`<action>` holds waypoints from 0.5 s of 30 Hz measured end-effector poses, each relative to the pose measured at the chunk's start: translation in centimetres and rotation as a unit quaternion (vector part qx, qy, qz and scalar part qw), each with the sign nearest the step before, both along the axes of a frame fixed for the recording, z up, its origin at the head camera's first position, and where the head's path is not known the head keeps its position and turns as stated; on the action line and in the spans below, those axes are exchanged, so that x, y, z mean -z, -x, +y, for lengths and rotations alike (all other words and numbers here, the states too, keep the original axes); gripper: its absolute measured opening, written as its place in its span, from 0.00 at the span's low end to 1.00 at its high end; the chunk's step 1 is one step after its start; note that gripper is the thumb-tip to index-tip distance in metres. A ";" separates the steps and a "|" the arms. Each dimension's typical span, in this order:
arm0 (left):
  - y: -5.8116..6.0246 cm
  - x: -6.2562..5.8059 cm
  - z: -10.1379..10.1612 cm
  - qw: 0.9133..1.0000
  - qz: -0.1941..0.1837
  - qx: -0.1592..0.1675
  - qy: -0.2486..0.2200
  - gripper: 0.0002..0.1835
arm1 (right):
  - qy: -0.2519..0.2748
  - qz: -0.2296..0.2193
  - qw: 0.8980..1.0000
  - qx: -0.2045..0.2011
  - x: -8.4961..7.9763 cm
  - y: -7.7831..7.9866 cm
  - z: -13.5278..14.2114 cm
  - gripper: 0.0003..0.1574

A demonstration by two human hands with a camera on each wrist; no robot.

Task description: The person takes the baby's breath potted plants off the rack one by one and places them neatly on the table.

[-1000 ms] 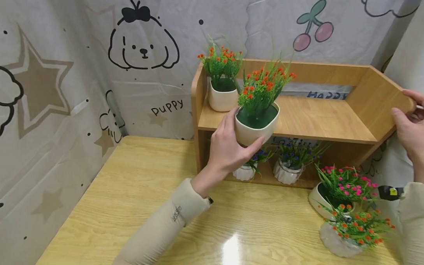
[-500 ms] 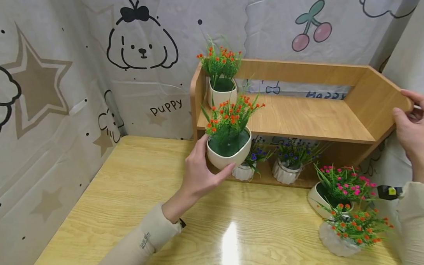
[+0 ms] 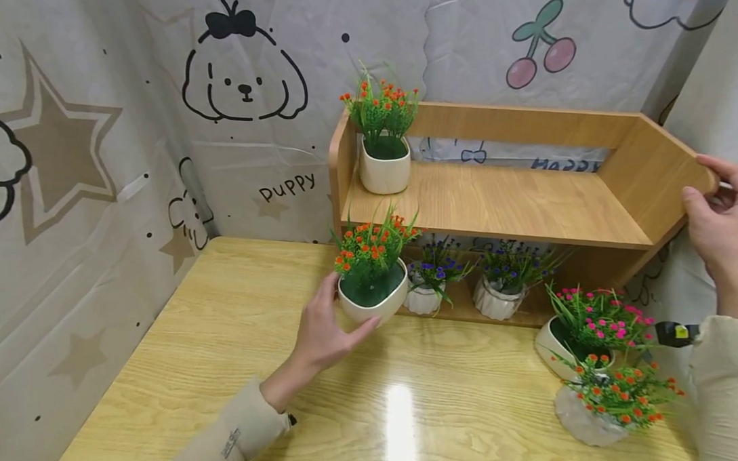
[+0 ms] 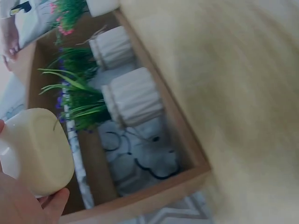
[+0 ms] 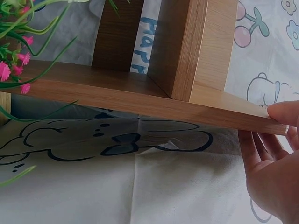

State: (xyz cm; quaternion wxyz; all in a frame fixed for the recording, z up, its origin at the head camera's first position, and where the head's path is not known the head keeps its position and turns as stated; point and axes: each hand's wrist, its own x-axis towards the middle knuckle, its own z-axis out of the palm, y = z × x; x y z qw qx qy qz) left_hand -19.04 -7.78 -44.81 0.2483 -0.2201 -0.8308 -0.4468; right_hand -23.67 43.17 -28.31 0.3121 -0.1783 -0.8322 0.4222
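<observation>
My left hand (image 3: 325, 332) grips the cream pot of an artificial plant with orange flowers (image 3: 374, 291), thumb at the front and fingers round its left side. In the head view this plant overlaps the lower left corner of a two-tier wooden shelf (image 3: 514, 202). The left wrist view shows the pot's pale underside (image 4: 49, 154) above the tabletop. At the shelf's right end, my right hand (image 3: 726, 238) pinches the edge of the side panel (image 5: 233, 116) between thumb and fingers. A similar orange-flowered plant (image 3: 385, 165) stands upright on the upper tier, at its left end.
Two white pots with purple flowers, one left (image 3: 425, 298) and one right (image 3: 498, 299), stand in the lower tier. On the yellow wood-grain table (image 3: 225, 296), a tilted pink-flowered plant (image 3: 559, 342) and another orange-flowered one (image 3: 585, 413) sit at the right. A printed curtain (image 3: 268, 146) hangs behind.
My left hand has carried the orange-flowered plant from in front of the upper tier down and left, toward the table. The right hand stays on the shelf's side panel.
</observation>
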 end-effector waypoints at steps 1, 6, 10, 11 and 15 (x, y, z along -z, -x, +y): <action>0.0 0.4 -0.2 1.000 -0.007 0.001 0.001 0.48 | 0.000 -0.001 1.000 0.000 0.0 0.0 0.0 0.33; 0.0 1.8 -0.8 0.999 -0.036 0.009 -0.001 0.48 | 0.011 0.009 1.000 -0.005 0.1 0.2 0.1 0.34; 0.1 2.7 -1.1 0.998 -0.059 0.021 -0.006 0.48 | 0.018 0.019 1.000 -0.009 0.2 0.3 0.2 0.34; 0.1 2.9 -1.2 0.998 -0.066 0.024 -0.006 0.49 | 0.017 0.020 1.000 -0.010 0.2 0.3 0.2 0.34; 0.2 3.9 -1.4 0.996 -0.080 0.035 0.005 0.50 | 0.011 0.021 1.000 -0.010 0.2 0.3 0.2 0.34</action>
